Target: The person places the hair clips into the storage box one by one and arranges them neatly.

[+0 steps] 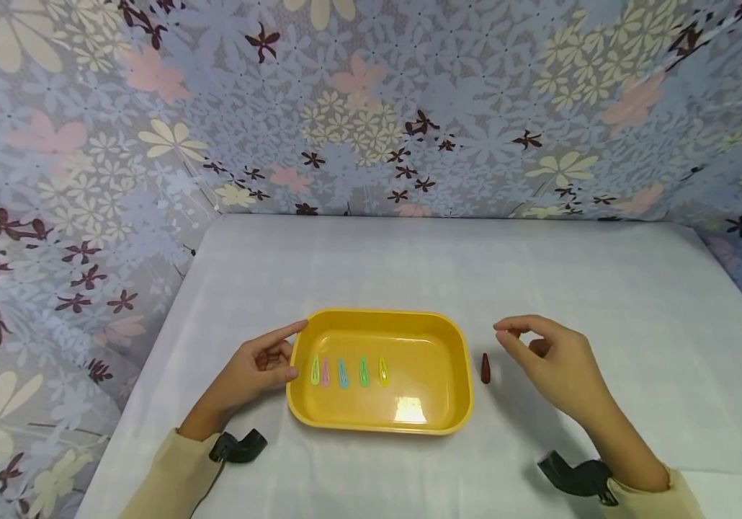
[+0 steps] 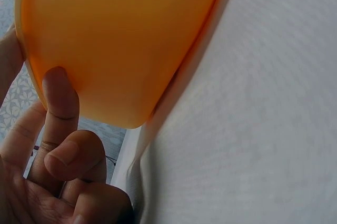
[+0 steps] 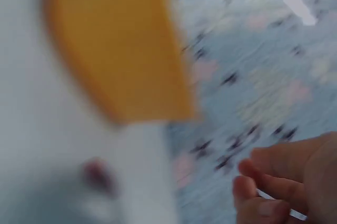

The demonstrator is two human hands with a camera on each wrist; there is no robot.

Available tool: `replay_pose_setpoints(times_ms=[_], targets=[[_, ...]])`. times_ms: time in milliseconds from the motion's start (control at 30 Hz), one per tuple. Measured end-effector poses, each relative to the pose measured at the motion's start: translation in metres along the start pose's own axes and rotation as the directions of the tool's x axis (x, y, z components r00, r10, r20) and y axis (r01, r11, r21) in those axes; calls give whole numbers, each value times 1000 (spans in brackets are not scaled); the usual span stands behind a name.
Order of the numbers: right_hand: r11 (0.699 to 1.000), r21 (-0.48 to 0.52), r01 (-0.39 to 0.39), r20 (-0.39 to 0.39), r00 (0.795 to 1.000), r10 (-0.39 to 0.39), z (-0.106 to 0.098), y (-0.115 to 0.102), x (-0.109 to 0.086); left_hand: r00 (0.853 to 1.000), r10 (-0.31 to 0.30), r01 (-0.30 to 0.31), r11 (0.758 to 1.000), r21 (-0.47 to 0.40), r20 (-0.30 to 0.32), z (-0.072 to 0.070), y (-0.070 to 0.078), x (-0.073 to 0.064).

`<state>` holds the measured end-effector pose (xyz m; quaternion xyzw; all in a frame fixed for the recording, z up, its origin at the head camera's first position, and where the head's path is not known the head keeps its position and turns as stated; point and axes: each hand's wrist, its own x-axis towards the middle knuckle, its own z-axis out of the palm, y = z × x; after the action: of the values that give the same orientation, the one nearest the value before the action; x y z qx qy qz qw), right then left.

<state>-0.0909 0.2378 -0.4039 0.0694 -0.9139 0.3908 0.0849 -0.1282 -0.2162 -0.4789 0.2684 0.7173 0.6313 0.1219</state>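
My left hand [image 1: 257, 364] is at the left end of a yellow tray [image 1: 380, 425], its fingertips touching the rim and outer wall. The left wrist view shows a finger against the tray's outside wall [image 2: 126, 50], with other fingers bent below it. Inside the tray, several snap hair clips stand in a row: light green [image 1: 315, 370], pink [image 1: 325, 372], blue [image 1: 343, 373], green [image 1: 364, 372] and yellow [image 1: 383, 371]. A dark red hair clip [image 1: 485, 368] lies on the cloth right of the tray. Above and right of it hovers my right hand [image 1: 555, 364], thumb and index tips close together, nothing visible between them.
White cloth [image 1: 449, 267] covers the table around the tray. Floral fabric [image 1: 371, 108] hangs behind the table and along its sides. A black wrist mount [image 1: 238, 447] sits on the left sleeve, another mount [image 1: 578, 476] on the right.
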Motion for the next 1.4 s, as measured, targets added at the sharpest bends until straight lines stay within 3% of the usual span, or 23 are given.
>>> replay_pose_setpoints(times_ms=[133, 333, 633, 967, 1400], targets=[[997, -29, -71, 112, 991, 74, 12, 31, -9, 1000, 2, -2, 1000, 6, -5, 0, 0, -1], [999, -38, -37, 162, 986, 43, 30, 46, -16, 999, -42, 42, 999, 8, -33, 1, 1, -4], [997, -71, -18, 132, 991, 27, 33, 48, -21, 1000, -30, 30, 1000, -6, -11, 3, -2, -3], [980, -157, 119, 7, 993, -120, 46, 48, -24, 999, -37, 37, 999, 13, -11, 1, 0, -3], [984, -164, 74, -22, 997, -79, 53, 42, -22, 999, -34, 35, 999, 13, -12, 0, 1, -1]])
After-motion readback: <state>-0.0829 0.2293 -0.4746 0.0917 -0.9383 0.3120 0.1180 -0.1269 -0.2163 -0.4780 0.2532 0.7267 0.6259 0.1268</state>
